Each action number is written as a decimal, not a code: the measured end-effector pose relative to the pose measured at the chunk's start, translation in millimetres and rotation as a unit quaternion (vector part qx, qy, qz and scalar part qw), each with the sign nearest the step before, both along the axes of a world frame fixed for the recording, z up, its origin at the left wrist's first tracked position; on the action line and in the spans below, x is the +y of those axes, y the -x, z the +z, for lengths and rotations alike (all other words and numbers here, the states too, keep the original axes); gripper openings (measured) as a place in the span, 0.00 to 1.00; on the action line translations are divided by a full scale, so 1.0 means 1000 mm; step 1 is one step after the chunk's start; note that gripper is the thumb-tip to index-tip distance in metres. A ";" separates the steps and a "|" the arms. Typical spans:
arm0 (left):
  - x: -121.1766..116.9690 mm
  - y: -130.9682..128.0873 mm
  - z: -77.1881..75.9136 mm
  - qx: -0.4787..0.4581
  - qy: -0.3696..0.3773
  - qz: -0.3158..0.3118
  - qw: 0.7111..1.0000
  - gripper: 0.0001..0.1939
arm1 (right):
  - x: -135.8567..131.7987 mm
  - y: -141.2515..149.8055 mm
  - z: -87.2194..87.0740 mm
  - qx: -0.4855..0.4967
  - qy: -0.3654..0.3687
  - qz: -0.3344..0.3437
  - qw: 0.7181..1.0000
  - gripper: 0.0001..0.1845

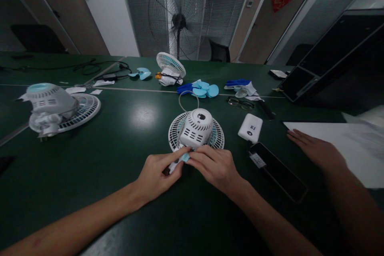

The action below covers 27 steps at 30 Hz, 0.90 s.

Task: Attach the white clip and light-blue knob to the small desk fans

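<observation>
- Small white fan (pixel 196 130), centre of frame: lies face down; we see its vented back, while its front is hidden beneath.
- Light-blue piece (pixel 185 157), just below the fan's back: mostly covered by fingers; we cannot make out its shape.
- Left hand (pixel 159 174), lower centre: thumb and forefinger narrowed about that piece.
- Right hand (pixel 215 167): fingers bunched close against it, tips partly hidden; we cannot tell whether they grip.
- Another person's hand (pixel 318 152), right of frame: at a white sheet (pixel 367 172), forearm (pixel 354 204) cut off.
- Dark object (pixel 4 164), left edge: cut off, unidentified by us.
</observation>
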<state>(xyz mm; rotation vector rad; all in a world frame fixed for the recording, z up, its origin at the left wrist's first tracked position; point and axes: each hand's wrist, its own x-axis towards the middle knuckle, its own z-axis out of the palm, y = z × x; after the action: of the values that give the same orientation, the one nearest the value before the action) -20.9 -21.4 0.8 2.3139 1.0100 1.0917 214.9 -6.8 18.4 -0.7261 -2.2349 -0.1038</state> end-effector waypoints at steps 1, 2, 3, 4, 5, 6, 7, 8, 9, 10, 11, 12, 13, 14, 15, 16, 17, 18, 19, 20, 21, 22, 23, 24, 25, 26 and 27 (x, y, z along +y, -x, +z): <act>0.000 0.000 0.000 -0.001 -0.001 0.000 1.000 0.24 | -0.001 0.001 0.000 0.003 0.007 -0.001 1.000 0.04; 0.000 0.000 0.000 0.000 -0.001 0.001 1.000 0.24 | -0.002 0.003 0.000 0.006 0.017 -0.002 1.000 0.03; -0.001 0.000 0.000 0.002 -0.001 0.002 1.000 0.24 | -0.003 0.005 -0.001 0.011 0.029 -0.003 1.000 0.04; -0.001 -0.001 0.000 0.004 -0.002 0.004 1.000 0.24 | -0.004 0.006 -0.001 0.019 0.043 -0.005 0.999 0.06; -0.001 -0.001 0.000 0.006 -0.002 0.006 1.000 0.23 | -0.005 0.009 -0.002 0.028 0.058 -0.010 0.998 0.07; -0.001 -0.001 0.000 0.007 -0.002 0.007 1.000 0.23 | -0.006 0.011 -0.002 0.036 0.071 -0.015 0.997 0.09; -0.001 -0.001 0.000 0.007 -0.003 0.007 1.000 0.23 | -0.007 0.012 -0.003 0.045 0.081 -0.019 0.995 0.11; -0.001 -0.001 0.000 0.005 -0.005 0.008 1.000 0.23 | -0.007 0.013 -0.003 0.051 0.088 -0.022 0.995 0.13; -0.001 -0.001 0.000 0.004 -0.007 0.008 1.000 0.23 | -0.007 0.014 -0.004 0.052 0.090 -0.023 0.994 0.14; -0.001 -0.001 0.000 0.004 -0.007 0.007 1.000 0.23 | -0.007 0.013 -0.004 0.048 0.087 -0.020 0.995 0.15; -0.001 -0.001 0.000 0.003 -0.007 0.007 1.000 0.23 | -0.006 0.012 -0.003 0.041 0.080 -0.016 0.996 0.15; -0.001 -0.001 0.000 0.002 -0.007 0.006 1.000 0.23 | -0.005 0.009 -0.003 0.030 0.073 -0.012 0.997 0.13; -0.001 -0.001 0.000 0.001 -0.007 0.005 1.000 0.23 | -0.004 0.006 -0.002 0.015 0.064 -0.006 0.998 0.10; -0.001 -0.001 0.000 0.000 -0.006 0.005 1.000 0.23 | -0.003 0.002 -0.002 -0.003 0.053 0.002 0.999 0.07; -0.001 -0.001 0.000 -0.001 -0.006 0.005 1.000 0.23 | -0.001 -0.002 -0.001 -0.022 0.044 0.009 0.999 0.08; -0.001 -0.001 0.001 -0.002 -0.006 0.006 1.000 0.23 | 0.001 -0.005 -0.001 -0.040 0.030 0.017 0.999 0.11; -0.001 -0.001 0.001 -0.002 -0.006 0.006 1.000 0.23 | 0.003 -0.008 -0.001 -0.052 0.018 0.022 0.998 0.13; -0.001 -0.001 0.001 -0.002 -0.005 0.005 1.000 0.23 | 0.004 -0.011 -0.001 -0.059 0.006 0.026 0.998 0.13; -0.001 -0.001 0.002 -0.002 -0.003 0.004 1.000 0.23 | 0.005 -0.011 0.000 -0.057 -0.004 0.026 0.998 0.12; -0.001 -0.001 0.002 -0.003 -0.002 0.002 1.000 0.23 | 0.005 -0.011 0.000 -0.048 -0.010 0.025 0.998 0.10; -0.001 -0.001 0.002 -0.002 0.000 0.000 1.000 0.24 | 0.005 -0.009 0.000 -0.035 -0.013 0.024 0.999 0.08; -0.001 0.000 0.002 -0.001 0.003 -0.002 1.000 0.24 | 0.004 -0.006 0.000 -0.022 -0.011 0.021 0.999 0.07; -0.001 0.000 0.002 0.003 0.006 -0.003 1.000 0.24 | 0.003 -0.003 0.001 -0.009 -0.005 0.017 1.000 0.06; -0.001 0.000 0.002 0.007 0.009 -0.003 1.000 0.24 | 0.001 0.001 0.001 0.002 0.006 0.011 1.000 0.07; -0.001 0.000 0.002 0.009 0.011 -0.001 1.000 0.24 | -0.001 0.005 0.001 0.013 0.019 0.002 1.000 0.09; -0.001 0.000 0.002 0.011 0.011 0.001 1.000 0.24 | -0.003 0.008 0.001 0.022 0.034 -0.007 0.999 0.12; -0.001 0.000 0.001 0.011 0.009 0.002 1.000 0.24 | -0.004 0.011 0.001 0.027 0.047 -0.015 0.998 0.14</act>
<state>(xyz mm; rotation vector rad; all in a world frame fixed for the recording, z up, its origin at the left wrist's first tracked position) -20.9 -22.6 2.3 2.3160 1.0294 1.0564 204.1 -11.2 19.4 -0.8029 -2.1891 0.0073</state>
